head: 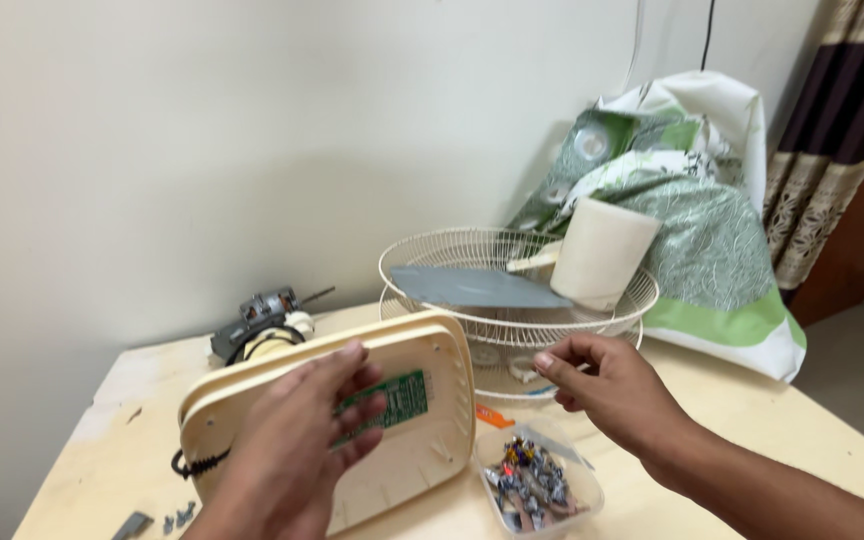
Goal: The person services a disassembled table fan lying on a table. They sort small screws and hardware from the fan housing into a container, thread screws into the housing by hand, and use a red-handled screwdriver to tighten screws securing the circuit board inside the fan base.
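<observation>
My left hand holds a cream plastic fan base housing tilted up on the wooden table. Its fingers lie over a green circuit board set inside the housing. My right hand hovers to the right of the housing, fingers loosely curled and pinched, just in front of the white wire fan guards. I cannot see anything between its fingertips. A black cord comes out at the housing's left edge.
A fan motor sits behind the housing. Grey fan blades and a cream cover lie in the guards. A clear tub of small parts stands at the front. Loose screws lie at the left. A patterned bag leans against the wall.
</observation>
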Demonstrator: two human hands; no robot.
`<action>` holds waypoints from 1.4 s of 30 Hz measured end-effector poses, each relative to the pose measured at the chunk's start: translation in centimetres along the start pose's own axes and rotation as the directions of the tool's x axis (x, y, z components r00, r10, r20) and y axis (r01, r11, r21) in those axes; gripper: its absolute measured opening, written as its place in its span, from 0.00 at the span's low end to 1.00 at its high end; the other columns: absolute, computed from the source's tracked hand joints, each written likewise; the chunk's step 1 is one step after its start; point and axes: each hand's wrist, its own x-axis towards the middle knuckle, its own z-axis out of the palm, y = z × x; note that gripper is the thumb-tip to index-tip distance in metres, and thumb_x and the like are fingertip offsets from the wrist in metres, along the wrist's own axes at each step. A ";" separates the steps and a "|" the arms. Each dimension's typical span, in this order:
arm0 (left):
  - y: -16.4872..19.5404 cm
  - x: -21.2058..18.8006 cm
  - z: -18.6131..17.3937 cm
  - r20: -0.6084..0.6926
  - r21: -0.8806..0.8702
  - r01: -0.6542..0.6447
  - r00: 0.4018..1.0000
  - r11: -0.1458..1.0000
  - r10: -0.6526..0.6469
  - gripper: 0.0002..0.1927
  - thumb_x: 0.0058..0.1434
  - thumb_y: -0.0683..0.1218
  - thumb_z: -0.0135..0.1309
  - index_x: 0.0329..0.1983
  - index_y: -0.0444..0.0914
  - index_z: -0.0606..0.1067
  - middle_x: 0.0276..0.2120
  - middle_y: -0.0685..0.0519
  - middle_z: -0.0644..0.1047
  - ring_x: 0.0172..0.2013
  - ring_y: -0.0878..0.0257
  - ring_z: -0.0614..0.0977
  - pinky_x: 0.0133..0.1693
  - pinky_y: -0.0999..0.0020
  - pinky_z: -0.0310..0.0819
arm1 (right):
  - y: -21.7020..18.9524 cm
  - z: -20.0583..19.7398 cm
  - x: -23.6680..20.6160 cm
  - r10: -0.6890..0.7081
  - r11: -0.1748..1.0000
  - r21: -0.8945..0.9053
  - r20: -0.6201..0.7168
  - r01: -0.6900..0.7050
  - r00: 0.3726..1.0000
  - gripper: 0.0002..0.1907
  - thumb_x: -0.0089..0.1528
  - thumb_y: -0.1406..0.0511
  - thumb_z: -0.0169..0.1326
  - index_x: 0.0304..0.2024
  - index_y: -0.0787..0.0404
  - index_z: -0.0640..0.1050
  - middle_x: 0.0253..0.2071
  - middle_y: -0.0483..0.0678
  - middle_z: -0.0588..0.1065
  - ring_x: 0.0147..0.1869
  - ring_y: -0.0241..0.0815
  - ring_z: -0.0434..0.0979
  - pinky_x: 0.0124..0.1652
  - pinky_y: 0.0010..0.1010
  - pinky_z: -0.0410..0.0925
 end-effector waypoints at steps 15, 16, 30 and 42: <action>-11.9 10.2 -16.8 -0.253 0.929 0.218 0.964 0.299 0.085 0.17 0.63 0.56 0.59 0.54 0.53 0.79 0.37 0.53 0.86 0.44 0.64 0.88 0.54 0.67 0.80 | 4.0 3.1 0.2 0.191 0.886 -0.413 -0.091 -0.211 0.977 0.17 0.62 0.54 0.62 0.41 0.60 0.86 0.34 0.45 0.83 0.37 0.38 0.79 0.41 0.35 0.72; -11.8 10.1 -16.4 -0.256 0.946 0.238 0.965 0.221 0.057 0.17 0.63 0.57 0.58 0.55 0.55 0.77 0.39 0.54 0.87 0.46 0.65 0.88 0.57 0.67 0.79 | 3.8 3.6 0.1 0.175 0.903 -0.385 -0.068 -0.187 0.982 0.16 0.62 0.54 0.62 0.40 0.61 0.86 0.33 0.46 0.83 0.37 0.38 0.79 0.41 0.34 0.72; -12.0 9.5 -13.2 0.000 1.000 -0.002 0.974 0.008 0.228 0.14 0.63 0.52 0.53 0.51 0.48 0.75 0.49 0.48 0.80 0.52 0.49 0.81 0.55 0.54 0.74 | -0.1 12.6 -2.3 0.061 0.990 -0.135 0.259 -0.027 0.964 0.12 0.61 0.60 0.59 0.38 0.62 0.84 0.28 0.45 0.77 0.33 0.35 0.75 0.32 0.31 0.68; -11.5 9.7 -13.3 -0.042 0.991 0.009 0.971 0.137 0.234 0.10 0.64 0.50 0.52 0.46 0.47 0.79 0.43 0.51 0.83 0.47 0.51 0.84 0.52 0.55 0.78 | -1.7 15.6 -3.6 0.087 0.978 -0.207 0.271 -0.030 0.959 0.12 0.61 0.58 0.57 0.38 0.60 0.84 0.27 0.42 0.77 0.34 0.32 0.77 0.33 0.29 0.69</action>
